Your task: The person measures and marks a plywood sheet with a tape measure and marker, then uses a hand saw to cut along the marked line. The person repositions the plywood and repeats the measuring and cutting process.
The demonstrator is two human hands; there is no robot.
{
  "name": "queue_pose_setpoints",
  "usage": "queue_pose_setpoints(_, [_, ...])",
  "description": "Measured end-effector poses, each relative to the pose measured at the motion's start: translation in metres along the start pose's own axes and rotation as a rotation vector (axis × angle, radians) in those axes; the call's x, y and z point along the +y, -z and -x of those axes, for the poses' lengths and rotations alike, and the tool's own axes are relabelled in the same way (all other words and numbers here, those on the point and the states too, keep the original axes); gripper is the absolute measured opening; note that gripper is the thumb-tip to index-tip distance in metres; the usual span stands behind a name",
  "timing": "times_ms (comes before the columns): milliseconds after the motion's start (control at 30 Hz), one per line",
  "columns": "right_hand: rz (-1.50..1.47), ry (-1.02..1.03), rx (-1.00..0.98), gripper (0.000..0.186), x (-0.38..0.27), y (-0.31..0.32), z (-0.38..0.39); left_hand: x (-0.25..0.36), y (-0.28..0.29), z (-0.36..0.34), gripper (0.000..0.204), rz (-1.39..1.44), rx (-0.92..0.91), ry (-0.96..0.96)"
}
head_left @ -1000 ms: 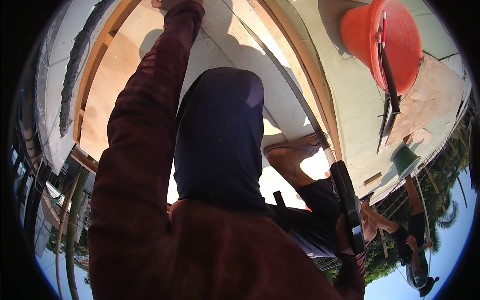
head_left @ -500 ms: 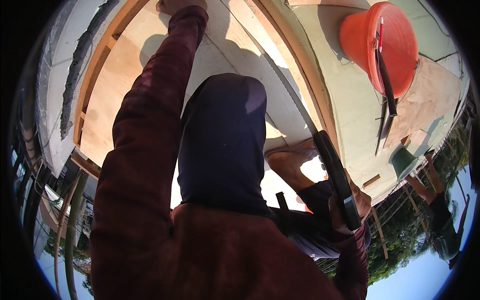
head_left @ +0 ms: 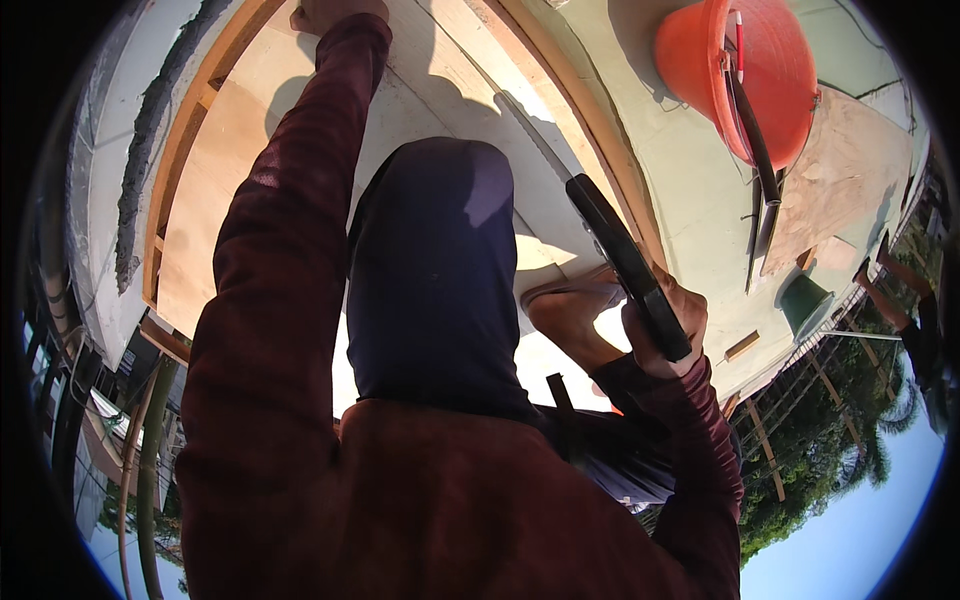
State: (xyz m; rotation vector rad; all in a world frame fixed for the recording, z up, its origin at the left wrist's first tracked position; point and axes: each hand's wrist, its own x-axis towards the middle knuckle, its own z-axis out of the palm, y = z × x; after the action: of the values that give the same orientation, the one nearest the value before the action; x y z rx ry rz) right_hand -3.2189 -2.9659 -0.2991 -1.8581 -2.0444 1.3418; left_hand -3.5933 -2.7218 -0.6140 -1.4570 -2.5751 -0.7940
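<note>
In my right hand [head_left: 672, 325] is a handsaw with a long black handle [head_left: 630, 265]; my fingers are wrapped round it. Its narrow blade [head_left: 537, 135] points up and to the left, along pale boards [head_left: 465, 115]. At the top edge my left hand [head_left: 340, 12] lies on or just over the light wood, with its fingers mostly cut off by the frame. My bent knee [head_left: 435, 260] comes between my two arms. Beside the saw my foot [head_left: 572, 310] stands on the boards.
A raised timber edge [head_left: 595, 130] runs right of the saw. Beyond it stand a tilted orange bucket [head_left: 690, 70] with tools in it, a plywood sheet [head_left: 850, 185] and a green bucket [head_left: 805, 305]. Another timber edge [head_left: 185, 150] curves along the left. A person [head_left: 920, 330] is at far right.
My right hand has pushed the saw forward and to the left, and more of its blade shows. The view has shifted slightly. The person at far right has moved farther right.
</note>
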Motion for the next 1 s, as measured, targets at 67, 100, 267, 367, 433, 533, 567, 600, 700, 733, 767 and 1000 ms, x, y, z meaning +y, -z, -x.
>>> queue_pose_setpoints(67, [0.020,0.081,0.026,0.061,-0.003,-0.003,-0.010,0.002,0.005,-0.004,0.020,-0.004,-0.003,0.030])
queue_pose_setpoints(100, [0.070,0.107,0.034,0.062,-0.012,0.004,-0.007,0.002,0.007,-0.003,0.020,-0.012,-0.030,0.048])
queue_pose_setpoints(267, [0.228,0.157,0.083,0.056,-0.057,0.053,0.056,0.004,0.007,0.003,0.021,0.062,0.017,0.013])
queue_pose_setpoints(367, [0.154,0.118,0.036,0.050,-0.037,0.041,0.051,0.000,-0.001,0.002,0.021,0.110,0.004,0.032])
queue_pose_setpoints(433, [-0.036,0.069,-0.001,0.051,-0.004,0.016,0.021,-0.007,-0.008,0.000,0.022,0.152,-0.043,0.031])
queue_pose_setpoints(533, [0.043,0.110,0.003,0.054,0.020,-0.002,-0.009,-0.020,-0.019,-0.007,0.026,0.204,-0.095,0.037])
queue_pose_setpoints(567, [0.110,0.131,0.030,0.055,0.022,-0.004,-0.015,-0.025,-0.021,-0.006,0.028,0.216,-0.113,0.052])
queue_pose_setpoints(600, [0.049,0.170,0.029,0.056,0.022,-0.002,-0.019,-0.026,-0.025,-0.007,0.029,0.232,-0.123,0.062])
queue_pose_setpoints(700, [-0.128,0.172,0.041,0.063,0.011,0.004,-0.018,-0.030,-0.008,-0.004,0.037,0.312,-0.258,0.219])
queue_pose_setpoints(733, [-0.201,0.167,0.026,0.065,0.007,0.005,-0.016,-0.031,0.012,0.006,0.038,0.356,-0.314,0.317])
queue_pose_setpoints(767, [-0.259,0.121,-0.009,0.068,0.005,0.005,-0.015,-0.027,0.034,0.008,0.040,0.413,-0.327,0.389])
queue_pose_setpoints(1000, [-0.369,0.090,-0.035,0.074,0.013,-0.001,-0.021,0.067,0.353,0.168,0.035,0.714,-1.118,0.731])
